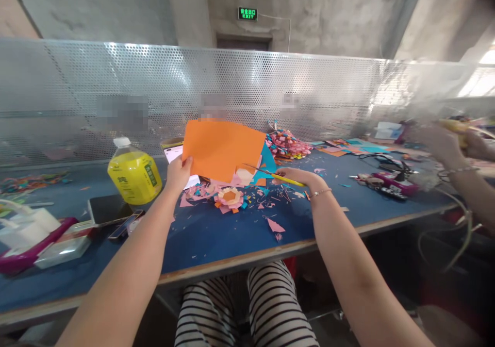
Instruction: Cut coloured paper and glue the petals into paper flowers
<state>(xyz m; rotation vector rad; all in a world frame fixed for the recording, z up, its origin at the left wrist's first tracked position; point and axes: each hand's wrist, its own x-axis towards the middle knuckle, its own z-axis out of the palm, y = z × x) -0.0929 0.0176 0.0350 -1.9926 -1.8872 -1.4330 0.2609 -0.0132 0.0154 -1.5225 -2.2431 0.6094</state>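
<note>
My left hand (179, 170) pinches the lower left edge of an orange sheet of paper (222, 148), raised and tilted above the table. In my right hand (296, 176) is a pair of yellow-handled scissors (284, 178). Their thin dark blades point left, near the sheet's lower right edge; whether they touch it I cannot tell. Below the sheet sits a folded paper flower (231, 197) in pink, cream and orange. Pink and blue paper pieces (270, 153) lie behind and under the sheet. A phone with a lit screen (173, 152) is partly hidden by my left hand.
A yellow liquid jug (134, 174) and a purple power strip (38, 244) stand at left. Colourful paper strips (290, 143) are heaped at the back, before a perforated metal screen (154, 84). Another person's blurred hands (441, 141) are at right, near purple tools (394, 183).
</note>
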